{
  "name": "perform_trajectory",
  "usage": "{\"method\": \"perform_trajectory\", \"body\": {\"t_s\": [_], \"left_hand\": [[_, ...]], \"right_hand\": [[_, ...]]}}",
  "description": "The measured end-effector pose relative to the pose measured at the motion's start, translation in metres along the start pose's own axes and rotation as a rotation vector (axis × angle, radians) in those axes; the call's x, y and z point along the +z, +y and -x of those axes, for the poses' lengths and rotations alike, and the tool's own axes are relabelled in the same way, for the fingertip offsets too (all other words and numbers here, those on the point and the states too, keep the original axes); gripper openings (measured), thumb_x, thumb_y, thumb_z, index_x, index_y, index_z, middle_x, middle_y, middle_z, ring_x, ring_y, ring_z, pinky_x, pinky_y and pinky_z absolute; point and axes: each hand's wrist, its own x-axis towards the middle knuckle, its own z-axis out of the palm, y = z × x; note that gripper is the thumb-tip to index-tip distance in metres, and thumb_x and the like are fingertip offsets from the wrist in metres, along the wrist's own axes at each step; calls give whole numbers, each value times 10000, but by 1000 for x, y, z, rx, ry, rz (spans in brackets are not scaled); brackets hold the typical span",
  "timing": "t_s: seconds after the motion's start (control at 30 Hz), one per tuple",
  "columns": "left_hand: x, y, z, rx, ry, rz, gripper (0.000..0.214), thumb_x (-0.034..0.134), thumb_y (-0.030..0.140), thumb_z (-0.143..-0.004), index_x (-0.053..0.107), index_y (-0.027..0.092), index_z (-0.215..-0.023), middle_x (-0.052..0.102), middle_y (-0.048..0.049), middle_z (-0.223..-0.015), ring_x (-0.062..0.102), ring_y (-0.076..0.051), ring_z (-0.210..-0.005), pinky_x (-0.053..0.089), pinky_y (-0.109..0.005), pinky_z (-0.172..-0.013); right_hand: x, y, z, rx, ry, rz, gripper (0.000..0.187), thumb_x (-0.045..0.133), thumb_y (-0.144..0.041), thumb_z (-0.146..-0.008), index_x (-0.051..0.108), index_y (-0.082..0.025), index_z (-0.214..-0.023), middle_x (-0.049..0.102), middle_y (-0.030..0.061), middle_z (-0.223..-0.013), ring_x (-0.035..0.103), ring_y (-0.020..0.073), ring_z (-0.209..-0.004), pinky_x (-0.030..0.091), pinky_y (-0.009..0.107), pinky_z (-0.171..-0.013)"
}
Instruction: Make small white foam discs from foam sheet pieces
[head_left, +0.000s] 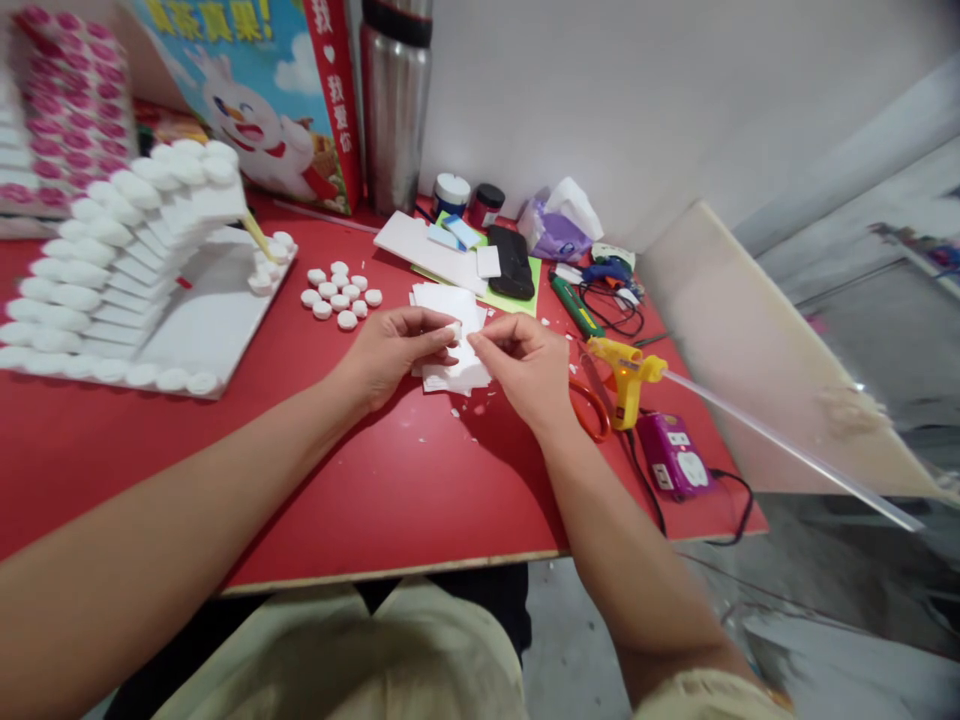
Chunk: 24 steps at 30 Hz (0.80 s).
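My left hand (409, 350) is closed in a pinch around a small white piece (456, 333) that looks like paper or foam. Beside it, my right hand (525, 360) has thumb and forefinger pressed together; anything between them is too small to make out. Both hands hover over a stack of white sheets (457, 375) on the red table (420, 490). A cluster of round white pieces (339, 292) lies left of my left hand. Further left stands a white stepped model (135, 260), its edges covered with similar round pieces.
On the right lie a yellow glue gun (626, 375) with a long clear stick, red-handled scissors (590, 408), a purple power socket (677, 458) and a green tool (576, 305). Behind are a steel bottle (395, 110), jars, a tissue pack (559, 222) and a black item (511, 262).
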Motion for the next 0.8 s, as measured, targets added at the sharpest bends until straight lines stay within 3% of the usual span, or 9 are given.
{"method": "perform_trajectory", "body": {"t_s": [0.1, 0.2, 0.37, 0.6, 0.8], "left_hand": [[1, 0, 0, 0, 0, 0, 451, 1007, 367, -567, 791, 134, -887, 759, -34, -772, 713, -145, -656, 587, -279, -679], [1, -1, 1, 24, -30, -31, 431, 997, 380, -595, 805, 142, -898, 773, -46, -829, 723, -151, -697, 598, -293, -726], [3, -1, 3, 51, -40, -92, 428, 993, 409, -598, 805, 135, -867, 778, -62, -861, 700, -149, -715, 604, -320, -774], [4, 3, 6, 76, -43, -203, 424, 974, 439, -622, 803, 140, -869, 766, -54, -827, 667, -142, -681, 561, -298, -716], [3, 3, 7, 115, -34, -262, 440, 954, 475, -636, 800, 135, -870, 747, -60, -799, 660, -156, -689, 508, -274, -637]], "right_hand": [[-3, 1, -4, 86, 57, -72, 202, 787, -338, -827, 662, -200, -747, 618, -39, -631, 491, 105, -549, 397, 266, -537], [-3, 1, -4, 70, 110, 16, 208, 785, -323, -828, 652, -200, -726, 600, -42, -619, 483, 106, -562, 389, 265, -541], [-1, 0, 1, -40, 114, 188, 212, 746, -293, -869, 627, -207, -716, 589, -44, -616, 480, 108, -562, 398, 268, -556], [-1, 3, 4, -254, 75, 393, 228, 675, -280, -942, 577, -221, -745, 616, -13, -697, 540, 136, -631, 422, 300, -630], [-1, 3, 4, -400, 11, 616, 259, 590, -226, -990, 501, -235, -747, 591, 22, -728, 492, 164, -668, 366, 333, -645]]}}
